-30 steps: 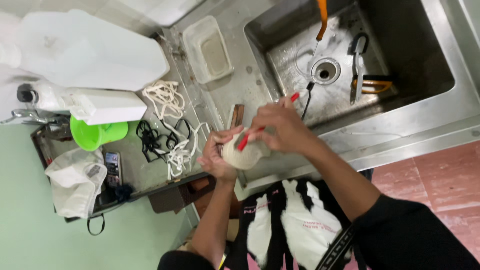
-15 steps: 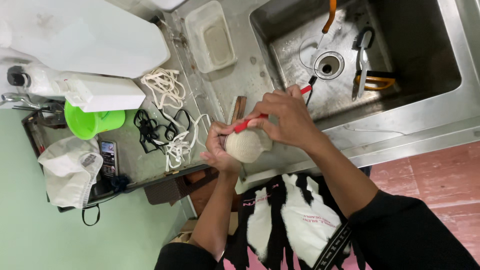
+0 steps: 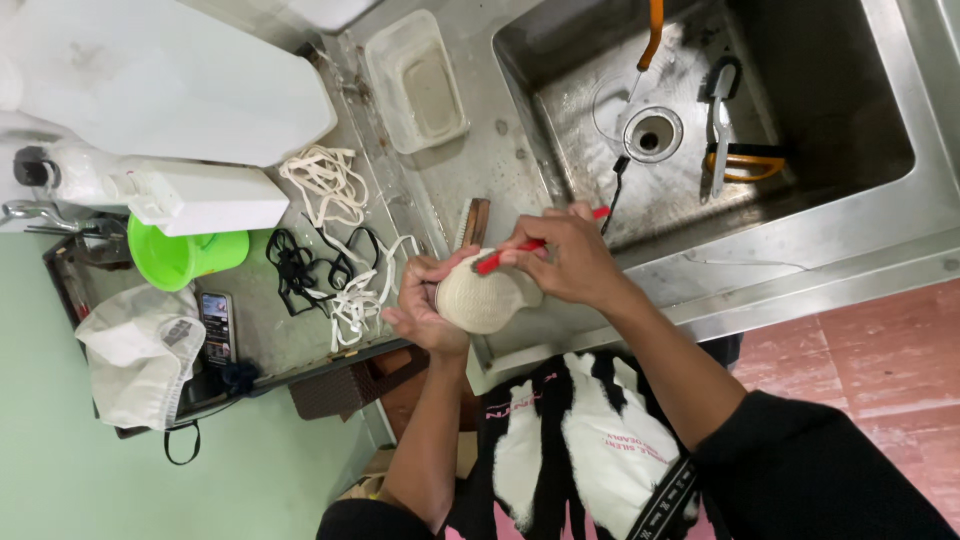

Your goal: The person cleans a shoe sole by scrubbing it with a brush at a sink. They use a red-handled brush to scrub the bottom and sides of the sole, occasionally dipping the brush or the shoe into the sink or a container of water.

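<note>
Cream shoe (image 3: 487, 300) is gripped in left hand (image 3: 425, 312); red brush (image 3: 520, 250) is clasped by right hand (image 3: 565, 262), at sink's (image 3: 880, 225) front edge.

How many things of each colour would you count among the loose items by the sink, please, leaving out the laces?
Red: 1, the thin red tool in the right hand
Cream: 1, the rounded cream item in the left hand
Green: 1, the green cup
Clear: 1, the clear tub
Orange: 1, the orange-handled tool in the sink
Total: 5
</note>
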